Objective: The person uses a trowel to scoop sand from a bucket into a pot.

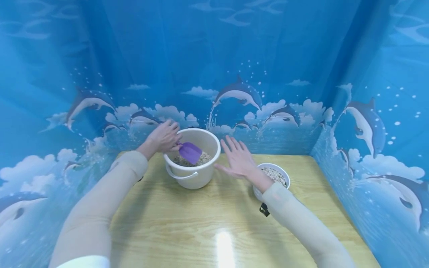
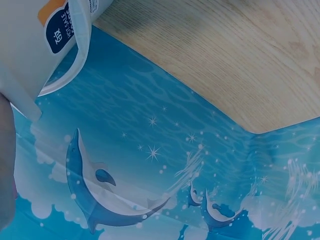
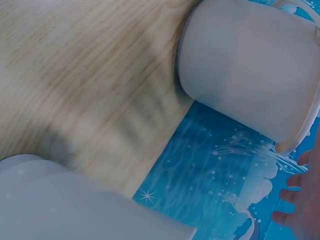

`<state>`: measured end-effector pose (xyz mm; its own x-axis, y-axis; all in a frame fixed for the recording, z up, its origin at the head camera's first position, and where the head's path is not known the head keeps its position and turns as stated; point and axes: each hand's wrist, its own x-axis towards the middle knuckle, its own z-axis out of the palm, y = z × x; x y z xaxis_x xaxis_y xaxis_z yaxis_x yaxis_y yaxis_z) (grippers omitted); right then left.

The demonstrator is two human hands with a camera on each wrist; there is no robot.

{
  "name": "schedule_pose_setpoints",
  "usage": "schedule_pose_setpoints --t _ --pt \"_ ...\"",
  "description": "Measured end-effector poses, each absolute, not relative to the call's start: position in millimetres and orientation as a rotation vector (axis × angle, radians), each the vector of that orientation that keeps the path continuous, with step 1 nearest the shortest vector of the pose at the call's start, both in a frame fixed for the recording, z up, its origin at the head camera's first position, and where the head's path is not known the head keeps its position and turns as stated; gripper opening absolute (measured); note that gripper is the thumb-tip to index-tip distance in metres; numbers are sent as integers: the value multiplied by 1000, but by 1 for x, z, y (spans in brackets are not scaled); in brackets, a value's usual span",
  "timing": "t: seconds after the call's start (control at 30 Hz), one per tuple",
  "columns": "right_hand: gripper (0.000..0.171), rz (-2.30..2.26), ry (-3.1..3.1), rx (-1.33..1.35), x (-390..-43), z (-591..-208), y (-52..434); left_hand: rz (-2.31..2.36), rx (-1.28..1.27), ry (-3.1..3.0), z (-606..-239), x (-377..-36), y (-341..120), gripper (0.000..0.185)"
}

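In the head view my left hand (image 1: 164, 137) pinches the handle of a small purple scoop (image 1: 190, 153) at the left rim of a white bucket (image 1: 196, 178). The scoop's blade hangs inside the bucket, above a bed of small beige and grey pieces (image 1: 204, 159) whose kind I cannot tell. My right hand (image 1: 238, 158), fingers straight and spread, hovers just right of the bucket and holds nothing. Below its wrist stands a white bowl (image 1: 257, 192) filled with similar small pieces (image 1: 275, 175), partly hidden by the forearm. The right wrist view shows fingertips (image 3: 283, 218) near the bucket's rim.
Bucket and bowl stand on a light wooden table (image 1: 181, 223). A blue dolphin-print curtain (image 1: 201, 56) encloses its back and sides. The bucket's white carrying handle (image 1: 182, 176) hangs down its front. A small dark object (image 1: 264, 209) shows under the right forearm.
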<state>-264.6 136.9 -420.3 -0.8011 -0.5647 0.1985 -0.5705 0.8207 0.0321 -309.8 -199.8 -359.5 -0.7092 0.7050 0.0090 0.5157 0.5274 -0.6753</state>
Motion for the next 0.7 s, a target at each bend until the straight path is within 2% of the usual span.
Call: schedule_pose_setpoints --t 0.23,0.4,0.6,0.7 --pt "131 31 -2794 890 -272 -416 126 1032 -1023 -2453 -358 -311 -200 55" --pt "136 32 -2819 892 -275 -413 119 1087 -1047 -2392 -357 -315 -198 53" --pt "112 -42 -2841 903 -281 -410 113 1179 -1052 -2333 -356 -321 -197 55" --pt "112 -72 -2871 911 -283 -410 110 1247 -1054 -2290 -353 -323 -193 55"
